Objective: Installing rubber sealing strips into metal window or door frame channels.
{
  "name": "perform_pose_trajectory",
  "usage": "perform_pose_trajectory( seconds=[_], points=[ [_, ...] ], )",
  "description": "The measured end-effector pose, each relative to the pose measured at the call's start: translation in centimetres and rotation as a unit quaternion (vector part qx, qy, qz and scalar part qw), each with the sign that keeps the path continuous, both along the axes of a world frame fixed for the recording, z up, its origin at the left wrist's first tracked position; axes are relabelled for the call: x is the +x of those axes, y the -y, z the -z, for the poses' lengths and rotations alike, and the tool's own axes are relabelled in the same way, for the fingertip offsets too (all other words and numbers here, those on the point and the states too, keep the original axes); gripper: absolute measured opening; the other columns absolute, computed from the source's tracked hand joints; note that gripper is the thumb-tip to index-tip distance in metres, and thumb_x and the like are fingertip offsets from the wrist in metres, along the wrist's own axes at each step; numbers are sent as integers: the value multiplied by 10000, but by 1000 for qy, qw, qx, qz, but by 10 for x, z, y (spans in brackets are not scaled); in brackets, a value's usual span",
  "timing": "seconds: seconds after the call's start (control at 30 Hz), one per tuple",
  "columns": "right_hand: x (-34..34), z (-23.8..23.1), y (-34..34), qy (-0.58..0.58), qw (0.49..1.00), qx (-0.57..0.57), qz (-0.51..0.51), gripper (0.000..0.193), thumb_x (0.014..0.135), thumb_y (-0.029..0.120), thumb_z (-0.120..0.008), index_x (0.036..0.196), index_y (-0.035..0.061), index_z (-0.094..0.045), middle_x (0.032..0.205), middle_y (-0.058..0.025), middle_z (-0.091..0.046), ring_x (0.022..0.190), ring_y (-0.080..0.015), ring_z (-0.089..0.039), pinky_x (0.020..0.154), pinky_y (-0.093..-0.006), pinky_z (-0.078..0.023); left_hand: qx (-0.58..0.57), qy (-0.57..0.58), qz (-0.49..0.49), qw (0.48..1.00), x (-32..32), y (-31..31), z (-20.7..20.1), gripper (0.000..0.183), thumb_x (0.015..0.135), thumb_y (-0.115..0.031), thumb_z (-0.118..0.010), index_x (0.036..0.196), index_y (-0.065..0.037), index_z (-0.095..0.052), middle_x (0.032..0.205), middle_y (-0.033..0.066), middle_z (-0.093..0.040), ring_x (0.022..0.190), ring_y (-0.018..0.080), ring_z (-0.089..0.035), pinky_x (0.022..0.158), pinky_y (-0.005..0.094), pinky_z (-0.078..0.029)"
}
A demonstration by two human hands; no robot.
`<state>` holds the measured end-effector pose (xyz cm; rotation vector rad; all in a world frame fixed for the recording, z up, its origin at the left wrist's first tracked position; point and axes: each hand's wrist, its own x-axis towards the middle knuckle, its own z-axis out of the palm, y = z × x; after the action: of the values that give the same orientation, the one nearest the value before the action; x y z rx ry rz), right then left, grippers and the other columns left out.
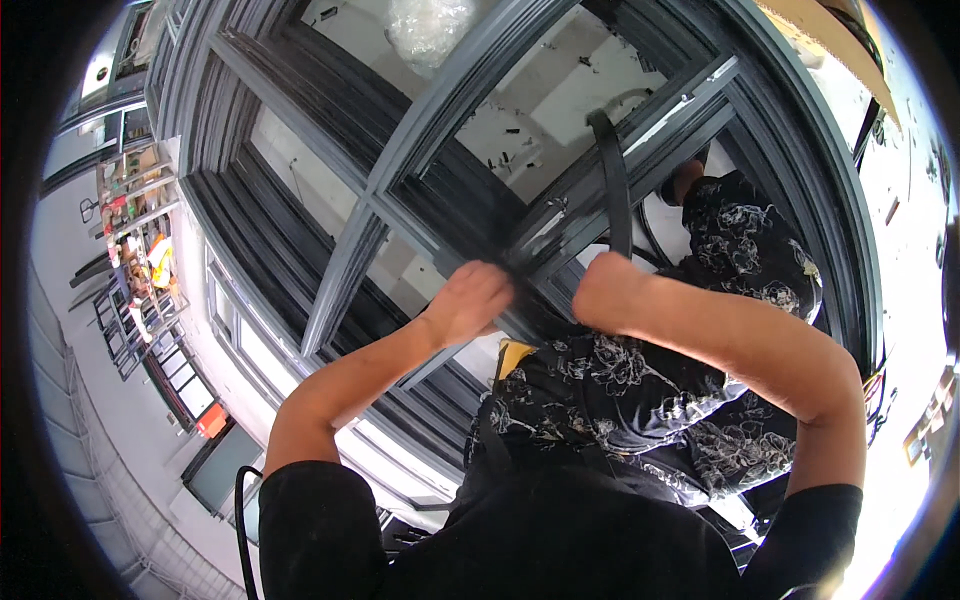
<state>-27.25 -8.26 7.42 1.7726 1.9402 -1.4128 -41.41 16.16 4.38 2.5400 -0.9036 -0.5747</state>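
Note:
Dark grey window frames (372,196) lie stacked in front of me, their bars crossing at an angle. My right hand (605,293) is closed in a fist at the near part of the stack. A flat black strip (612,180) rises out of it and curves away over the frame bars. To its left, my left hand (470,303) is curled at a dark bar (515,270), slightly smeared by motion. Its fingertips are turned away, so what they pinch is hidden. A small yellow piece (514,356) shows beside my patterned trouser leg.
Clear plastic wrap (430,30) lies beyond the frames. Small dark scraps (505,160) are scattered on the pale floor showing through the openings. Cardboard (830,40) stands at the far right. Shelving with mixed goods (140,240) and an orange box (212,420) are at the left.

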Motion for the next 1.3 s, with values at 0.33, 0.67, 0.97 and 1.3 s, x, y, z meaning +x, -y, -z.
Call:
perform_pose_trajectory(
  seconds=[0.33,0.67,0.97,1.3],
  points=[
    [25,43,0,68,997,-18,14,243,902,206,-636,1081,148,-790,1136,-39,-756,1082,-246,-689,954,-419,-431,53,-78,53,994,9,0,8,744,556,-367,-882,1174,-60,-604,1160,101,-587,1148,309,-553,1017,428,-449],
    [14,70,5,82,991,93,45,119,792,201,-663,820,154,-768,840,-28,-758,837,-220,-709,852,-394,-438,13,-26,99,995,4,4,22,675,499,-419,-861,1031,-101,-594,1031,54,-556,1033,268,-540,939,393,-448],
    [27,8,0,86,962,159,203,137,842,197,-646,844,150,-774,982,-68,-758,995,-259,-713,820,-405,-542,-9,56,-16,998,-4,10,-2,637,583,-356,-824,1112,-57,-636,1138,107,-597,1122,320,-562,1006,446,-442],
    [37,-134,151,191,732,473,452,293,788,83,-739,1069,16,-691,836,-100,-650,756,-281,-647,672,-369,-534,110,-59,-41,991,-6,-1,1,681,523,-235,-868,1140,-57,-638,1085,140,-592,1100,372,-560,999,491,-452]
  ],
)
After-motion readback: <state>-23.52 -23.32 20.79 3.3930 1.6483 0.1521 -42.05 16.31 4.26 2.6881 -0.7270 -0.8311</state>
